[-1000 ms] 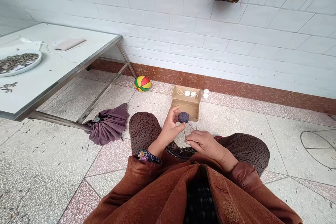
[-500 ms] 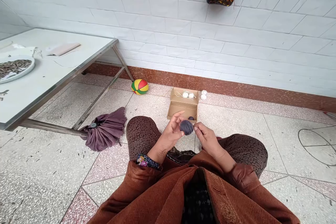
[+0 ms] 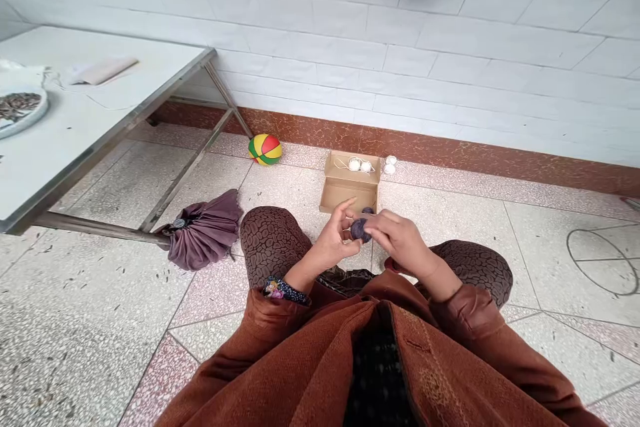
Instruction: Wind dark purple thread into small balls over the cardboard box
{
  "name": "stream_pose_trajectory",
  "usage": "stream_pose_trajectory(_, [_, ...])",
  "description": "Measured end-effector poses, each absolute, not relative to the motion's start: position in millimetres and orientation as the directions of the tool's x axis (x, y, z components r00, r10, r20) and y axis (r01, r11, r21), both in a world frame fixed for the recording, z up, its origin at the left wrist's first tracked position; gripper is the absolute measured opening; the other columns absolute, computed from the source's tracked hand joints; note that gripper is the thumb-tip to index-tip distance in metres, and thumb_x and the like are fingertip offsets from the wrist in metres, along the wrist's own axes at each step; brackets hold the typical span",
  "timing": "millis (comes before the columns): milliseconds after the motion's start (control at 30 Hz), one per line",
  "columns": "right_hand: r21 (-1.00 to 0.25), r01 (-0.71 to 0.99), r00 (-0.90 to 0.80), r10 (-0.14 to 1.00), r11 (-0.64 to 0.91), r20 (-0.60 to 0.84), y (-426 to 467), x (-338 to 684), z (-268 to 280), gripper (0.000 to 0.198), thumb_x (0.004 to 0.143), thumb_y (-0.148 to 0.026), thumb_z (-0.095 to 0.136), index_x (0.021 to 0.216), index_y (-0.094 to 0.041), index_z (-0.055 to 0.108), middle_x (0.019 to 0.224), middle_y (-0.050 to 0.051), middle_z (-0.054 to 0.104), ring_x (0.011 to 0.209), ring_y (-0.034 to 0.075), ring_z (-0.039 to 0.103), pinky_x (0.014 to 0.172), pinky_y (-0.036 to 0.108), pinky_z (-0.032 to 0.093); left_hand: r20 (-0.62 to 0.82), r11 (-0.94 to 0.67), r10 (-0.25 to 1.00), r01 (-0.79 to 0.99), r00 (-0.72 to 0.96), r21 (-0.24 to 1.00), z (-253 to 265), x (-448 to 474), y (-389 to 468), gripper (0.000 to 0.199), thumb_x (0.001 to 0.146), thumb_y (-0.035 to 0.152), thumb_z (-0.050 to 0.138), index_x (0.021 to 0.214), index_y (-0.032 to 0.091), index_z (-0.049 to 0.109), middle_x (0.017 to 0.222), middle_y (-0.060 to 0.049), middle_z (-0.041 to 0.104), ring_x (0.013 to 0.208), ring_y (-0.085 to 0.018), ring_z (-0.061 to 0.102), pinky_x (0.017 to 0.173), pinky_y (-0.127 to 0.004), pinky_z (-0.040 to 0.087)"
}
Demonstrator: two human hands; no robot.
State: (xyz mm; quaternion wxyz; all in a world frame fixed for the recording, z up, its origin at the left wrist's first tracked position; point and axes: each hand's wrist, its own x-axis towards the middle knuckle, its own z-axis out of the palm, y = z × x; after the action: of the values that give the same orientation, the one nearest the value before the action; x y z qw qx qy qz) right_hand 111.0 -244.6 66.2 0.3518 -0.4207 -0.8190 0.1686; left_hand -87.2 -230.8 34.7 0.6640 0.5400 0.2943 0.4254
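Note:
My left hand (image 3: pixel 336 238) holds a small dark purple-grey ball of yarn (image 3: pixel 359 229) between thumb and fingers, above the floor between my knees. Across the ball's right side lies my right hand (image 3: pixel 399 240), its thumb and fingers pinched together at the yarn; the strand itself is too fine to make out. Just beyond my hands an open cardboard box (image 3: pixel 340 195) stands on the floor. A second dark yarn ball (image 3: pixel 368 210) shows in its front right corner, partly covered by my fingers. White yarn balls (image 3: pixel 355 165) rest at the box's lid.
More white balls (image 3: pixel 390 164) lie right of the box. A colourful ball (image 3: pixel 265 149) sits by the leg of a white table (image 3: pixel 150 90) on the left. A folded purple umbrella (image 3: pixel 207 230) leans at the table's lower bar. A wire ring (image 3: pixel 570 250) lies at right.
My right hand has moved from beside the yarn ball to over its right side. My left hand still holds the ball. The view has tilted slightly downward.

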Motion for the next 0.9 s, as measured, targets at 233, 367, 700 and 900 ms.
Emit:
stream_pose_trajectory(233, [-0.739, 0.564, -0.141, 0.925, 0.369, 0.354, -232.7, 106.9, 24.1, 0.024, 0.104, -0.035, 0.049, 0.088, -0.023, 0.063, 0.082, 0.004, 0.067, 0.077, 0.02, 0.064, 0.072, 0.031, 0.051, 0.136, 0.14, 0.87, -0.502, 0.474, 0.853, 38.6, -83.9, -234.0, 0.079, 0.076, 0.029, 0.082, 0.146, 0.032, 0.046, 0.111, -0.003, 0.056, 0.098, -0.015, 0.056, 0.089, -0.03, 0.047])
stream_pose_trajectory(367, [-0.711, 0.588, -0.249, 0.923, 0.385, 0.294, -252.7, 98.0, 5.5, 0.026, 0.105, -0.033, 0.044, 0.092, -0.021, 0.063, 0.085, 0.006, 0.069, 0.077, 0.02, 0.064, 0.071, 0.031, 0.051, 0.094, 0.099, 0.936, -0.509, 0.34, 0.855, 32.1, -83.2, -227.6, 0.073, 0.078, 0.027, 0.08, 0.144, 0.031, 0.049, 0.109, -0.002, 0.056, 0.101, -0.015, 0.057, 0.095, -0.032, 0.045])
stream_pose_trajectory(700, [-0.645, 0.462, -0.509, 0.778, 0.609, 0.369, -265.2, 99.8, 55.8, 0.028, 0.106, -0.037, 0.049, 0.095, -0.024, 0.071, 0.079, 0.005, 0.069, 0.073, 0.018, 0.064, 0.067, 0.03, 0.051, 0.001, 0.052, 0.954, -0.168, 0.3, 0.984, 34.5, -91.5, -226.6, 0.067, 0.076, 0.019, 0.073, 0.138, 0.026, 0.051, 0.115, -0.004, 0.052, 0.095, -0.014, 0.058, 0.085, -0.028, 0.05])
stream_pose_trajectory(900, [-0.8, 0.434, -0.125, 0.907, 0.414, 0.401, -250.1, 95.9, 69.7, 0.024, 0.103, -0.037, 0.053, 0.092, -0.023, 0.07, 0.084, 0.005, 0.072, 0.078, 0.019, 0.066, 0.074, 0.032, 0.052, 0.039, 0.092, 0.906, -0.287, 0.422, 0.954, 34.8, -73.3, -238.5, 0.072, 0.076, 0.018, 0.076, 0.14, 0.028, 0.047, 0.117, -0.004, 0.053, 0.094, -0.013, 0.059, 0.086, -0.028, 0.051])
